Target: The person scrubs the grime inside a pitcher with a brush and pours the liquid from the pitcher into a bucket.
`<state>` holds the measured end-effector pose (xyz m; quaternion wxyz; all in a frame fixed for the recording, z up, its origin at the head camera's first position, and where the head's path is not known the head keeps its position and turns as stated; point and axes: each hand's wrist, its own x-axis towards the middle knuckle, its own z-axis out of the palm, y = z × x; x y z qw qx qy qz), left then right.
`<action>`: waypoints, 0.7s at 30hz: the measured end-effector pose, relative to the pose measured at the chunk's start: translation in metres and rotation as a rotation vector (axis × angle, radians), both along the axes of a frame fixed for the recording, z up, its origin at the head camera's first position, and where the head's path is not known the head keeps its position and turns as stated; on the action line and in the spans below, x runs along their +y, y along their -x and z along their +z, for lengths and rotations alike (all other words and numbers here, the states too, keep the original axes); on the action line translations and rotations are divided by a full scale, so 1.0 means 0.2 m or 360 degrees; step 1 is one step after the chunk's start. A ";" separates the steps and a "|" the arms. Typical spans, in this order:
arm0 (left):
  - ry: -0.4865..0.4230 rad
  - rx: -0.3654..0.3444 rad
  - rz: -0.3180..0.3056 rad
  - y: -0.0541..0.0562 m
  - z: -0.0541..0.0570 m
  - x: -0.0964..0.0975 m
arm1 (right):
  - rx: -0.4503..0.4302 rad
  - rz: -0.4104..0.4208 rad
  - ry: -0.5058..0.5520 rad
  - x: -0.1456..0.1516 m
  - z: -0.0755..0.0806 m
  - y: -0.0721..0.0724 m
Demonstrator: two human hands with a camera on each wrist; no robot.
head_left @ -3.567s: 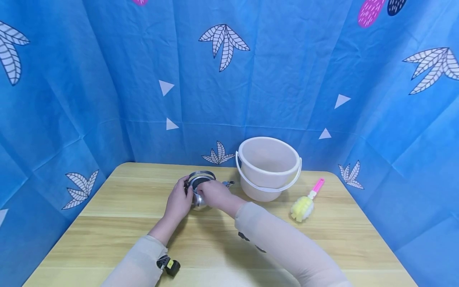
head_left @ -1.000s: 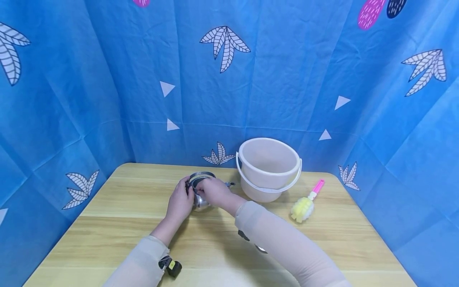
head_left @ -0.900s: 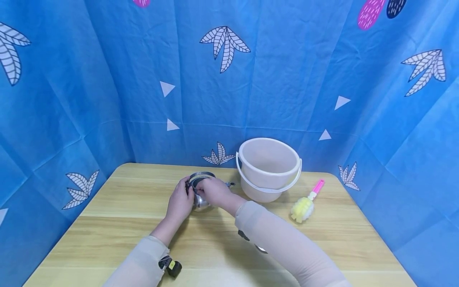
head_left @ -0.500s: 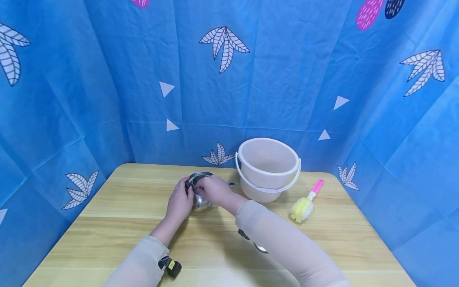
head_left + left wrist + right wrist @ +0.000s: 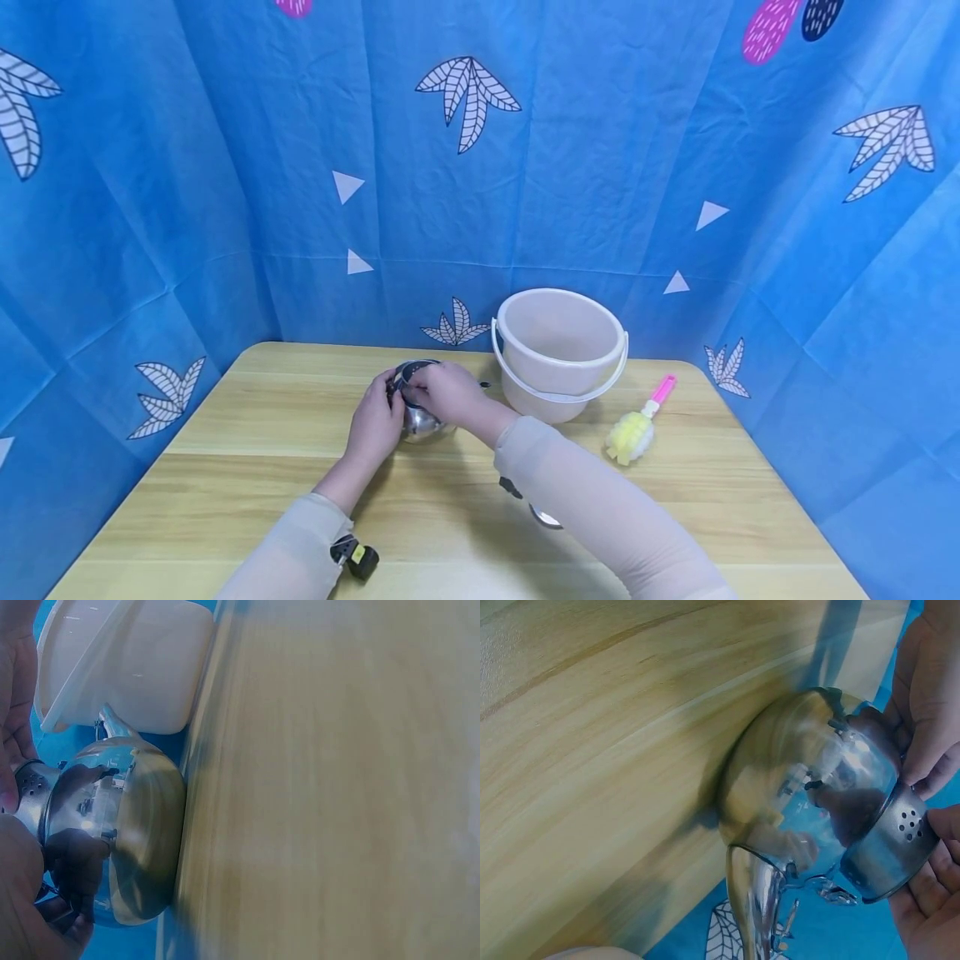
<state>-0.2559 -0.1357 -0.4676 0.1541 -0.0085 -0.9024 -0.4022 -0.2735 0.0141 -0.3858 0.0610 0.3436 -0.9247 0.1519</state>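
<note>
A shiny stainless steel teapot (image 5: 423, 427) stands on the table. My left hand (image 5: 378, 414) holds it at its handle side; in the left wrist view, the fingers curl about the dark handle (image 5: 58, 909). My right hand (image 5: 453, 393) pinches the rim of a metal tea strainer (image 5: 896, 844) between thumb and fingers. The strainer's perforated wall shows above the pot's mouth, its lower part hidden inside. The teapot's spout (image 5: 754, 900) points away from the left hand, toward the bucket side.
A white bucket (image 5: 555, 383) with its handle hanging down stands at the back, right of the teapot. A sponge brush (image 5: 630, 437) with a pink handle lies further right. A round metal piece (image 5: 545, 518) is partly hidden under the right forearm. Blue patterned cloth (image 5: 600, 167) surrounds the table (image 5: 247, 508).
My right hand has risen slightly at the teapot's mouth, and the strainer's rim has tilted up with it. My left hand and the teapot have stayed in place.
</note>
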 end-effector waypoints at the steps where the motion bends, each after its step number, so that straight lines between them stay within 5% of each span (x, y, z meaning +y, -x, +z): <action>1: 0.0000 0.0000 -0.0001 0.00 0.00 0.00 | -0.0003 -0.0003 0.0005 0.00 0.00 0.00; 21: -0.0001 -0.0005 0.0011 0.01 -0.01 0.00 | 0.0042 0.0055 0.0005 0.03 0.07 -0.05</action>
